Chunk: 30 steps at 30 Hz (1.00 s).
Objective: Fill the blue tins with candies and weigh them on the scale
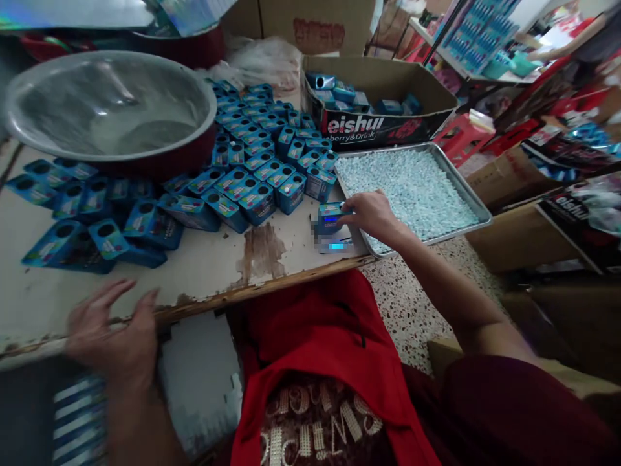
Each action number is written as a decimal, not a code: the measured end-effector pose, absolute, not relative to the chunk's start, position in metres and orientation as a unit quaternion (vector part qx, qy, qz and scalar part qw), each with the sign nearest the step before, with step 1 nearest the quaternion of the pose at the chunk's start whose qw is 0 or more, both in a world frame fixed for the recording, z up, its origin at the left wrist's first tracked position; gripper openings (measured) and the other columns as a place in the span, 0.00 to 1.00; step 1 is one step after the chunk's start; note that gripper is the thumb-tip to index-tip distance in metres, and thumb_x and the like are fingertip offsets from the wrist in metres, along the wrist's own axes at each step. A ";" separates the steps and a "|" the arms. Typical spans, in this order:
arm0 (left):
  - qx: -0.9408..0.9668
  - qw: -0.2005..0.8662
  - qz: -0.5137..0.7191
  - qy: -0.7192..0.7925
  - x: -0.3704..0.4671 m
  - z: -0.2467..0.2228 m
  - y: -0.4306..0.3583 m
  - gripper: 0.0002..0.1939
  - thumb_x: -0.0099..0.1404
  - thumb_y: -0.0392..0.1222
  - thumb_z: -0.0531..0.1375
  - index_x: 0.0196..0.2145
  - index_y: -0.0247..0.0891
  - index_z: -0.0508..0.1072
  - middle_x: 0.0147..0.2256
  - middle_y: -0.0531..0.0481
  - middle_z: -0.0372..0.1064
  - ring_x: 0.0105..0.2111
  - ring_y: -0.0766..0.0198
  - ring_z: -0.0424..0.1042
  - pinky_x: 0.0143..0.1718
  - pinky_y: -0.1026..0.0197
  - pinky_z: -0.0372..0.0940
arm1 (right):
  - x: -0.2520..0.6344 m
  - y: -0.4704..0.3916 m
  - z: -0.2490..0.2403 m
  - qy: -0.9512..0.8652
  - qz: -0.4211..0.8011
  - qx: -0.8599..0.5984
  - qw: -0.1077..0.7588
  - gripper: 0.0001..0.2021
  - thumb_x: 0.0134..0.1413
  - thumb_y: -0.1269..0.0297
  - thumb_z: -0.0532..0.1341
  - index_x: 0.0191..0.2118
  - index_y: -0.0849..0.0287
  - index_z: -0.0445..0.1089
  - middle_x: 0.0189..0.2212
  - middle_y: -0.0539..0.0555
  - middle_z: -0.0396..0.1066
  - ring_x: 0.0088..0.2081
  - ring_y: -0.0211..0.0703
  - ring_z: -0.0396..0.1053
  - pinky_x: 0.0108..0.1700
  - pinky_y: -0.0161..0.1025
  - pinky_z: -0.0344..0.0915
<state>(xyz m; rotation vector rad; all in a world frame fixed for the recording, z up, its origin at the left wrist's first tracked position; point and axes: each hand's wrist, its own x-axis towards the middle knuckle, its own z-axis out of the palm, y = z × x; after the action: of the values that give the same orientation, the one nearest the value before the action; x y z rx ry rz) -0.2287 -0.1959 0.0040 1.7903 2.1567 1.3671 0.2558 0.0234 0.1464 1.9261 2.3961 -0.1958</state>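
My right hand (371,212) has its fingers curled on the right side of a small blue tin (328,208), beside the near left rim of a metal tray (439,155). Under and in front of that tin is a small flat device with a lit blue display (336,246), partly blurred out. Pale blue-white pellets (407,181) cover the tray. Over the table's front edge my left hand (114,323) is spread and holds nothing, slightly smeared by motion. Beyond it stand many open-topped blue tins (233,181), with several lying tilted at the left.
A large steel bowl (111,145) stands at the left among the tins. Behind the tray, a cardboard box (388,133) holds more blue tins. A red stool (463,139) and open cartons (509,188) are on the right. The wooden table edge (272,285) is worn.
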 end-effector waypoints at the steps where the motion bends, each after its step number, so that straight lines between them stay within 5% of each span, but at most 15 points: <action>1: 0.572 -0.025 0.450 0.685 -0.211 0.005 -0.185 0.21 0.75 0.50 0.74 0.64 0.54 0.84 0.65 0.41 0.83 0.69 0.27 0.79 0.74 0.18 0.67 | 0.261 0.023 0.150 0.777 -0.068 0.626 0.019 0.08 0.66 0.57 0.82 0.48 0.50 0.92 0.41 0.54 0.88 0.47 0.56 0.82 0.57 0.51 0.62; 3: 0.596 -0.085 0.453 0.658 -0.178 0.010 -0.169 0.14 0.75 0.48 0.77 0.56 0.49 0.88 0.58 0.41 0.88 0.61 0.31 0.86 0.67 0.27 0.77 | 0.275 0.024 0.158 0.776 -0.085 0.624 -0.030 0.09 0.63 0.56 0.84 0.46 0.49 0.92 0.37 0.52 0.85 0.42 0.52 0.80 0.51 0.49 0.64; 10: 0.689 -0.100 0.430 0.575 -0.108 0.030 -0.139 0.09 0.76 0.41 0.76 0.52 0.45 0.88 0.53 0.41 0.89 0.55 0.41 0.89 0.61 0.39 0.81 | 0.346 0.041 0.146 0.764 -0.145 0.604 -0.173 0.08 0.71 0.56 0.74 0.42 0.53 0.88 0.34 0.53 0.80 0.39 0.49 0.75 0.47 0.48 0.68; 15: 0.728 -0.073 0.414 0.542 -0.072 0.044 -0.109 0.09 0.78 0.42 0.76 0.53 0.46 0.87 0.54 0.44 0.89 0.57 0.45 0.88 0.64 0.42 0.80 | 0.399 0.050 0.104 0.780 -0.091 0.616 -0.065 0.24 0.72 0.50 0.72 0.68 0.49 0.83 0.60 0.64 0.82 0.61 0.69 0.76 0.62 0.62 0.72; 19: 0.730 0.007 0.364 0.579 -0.048 0.051 -0.092 0.05 0.82 0.46 0.72 0.52 0.49 0.86 0.55 0.46 0.88 0.60 0.46 0.87 0.66 0.36 0.80 | 0.414 0.053 0.078 0.816 -0.085 0.571 0.028 0.34 0.69 0.61 0.71 0.78 0.54 0.73 0.72 0.70 0.72 0.71 0.79 0.68 0.70 0.71 0.68; 22: 0.725 0.065 0.324 0.604 -0.032 0.055 -0.082 0.08 0.84 0.51 0.68 0.52 0.48 0.85 0.57 0.46 0.87 0.62 0.47 0.85 0.68 0.33 0.79 | 0.409 0.061 0.075 0.826 -0.116 0.550 0.035 0.23 0.67 0.66 0.70 0.66 0.57 0.80 0.63 0.69 0.77 0.56 0.67 0.77 0.58 0.59 0.73; 26: 0.743 0.097 0.279 0.601 -0.022 0.063 -0.069 0.14 0.86 0.55 0.66 0.56 0.46 0.86 0.60 0.47 0.86 0.65 0.50 0.84 0.72 0.30 0.77 | 0.410 0.080 0.087 0.797 -0.223 0.561 0.004 0.08 0.61 0.69 0.72 0.46 0.54 0.83 0.41 0.55 0.81 0.39 0.50 0.75 0.44 0.47 0.70; 30: 0.746 0.112 0.272 0.598 -0.027 0.067 -0.065 0.16 0.86 0.55 0.65 0.59 0.44 0.86 0.61 0.48 0.86 0.64 0.50 0.84 0.72 0.32 0.78 | 0.415 0.088 0.099 0.701 -0.365 0.608 -0.070 0.06 0.62 0.65 0.73 0.44 0.56 0.83 0.28 0.50 0.77 0.29 0.43 0.71 0.35 0.45 0.67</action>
<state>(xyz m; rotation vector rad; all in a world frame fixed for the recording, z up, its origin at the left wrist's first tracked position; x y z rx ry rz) -0.0273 -0.0648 0.0665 2.1902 1.7547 0.7976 0.4152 0.0883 0.0985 2.0017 2.3075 -1.2019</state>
